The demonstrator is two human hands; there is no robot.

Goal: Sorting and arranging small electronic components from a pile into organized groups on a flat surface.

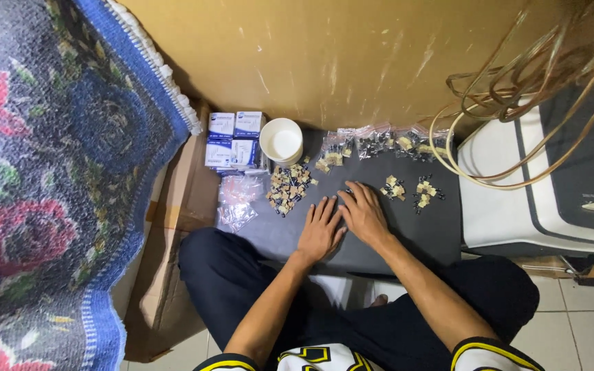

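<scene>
Two hands flat at centre frame on the dark mat: left hand and right hand side by side, fingers stretched out, gripping nothing. Small parts pile lies just up-left of them, smaller clusters up-right, white cup and white boxes above.

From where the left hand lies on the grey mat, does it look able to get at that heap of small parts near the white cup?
Probably yes. The left hand lies flat on the grey mat, and the heap of small parts sits just ahead of its fingers, up and to the left, with only bare mat between them.
</scene>
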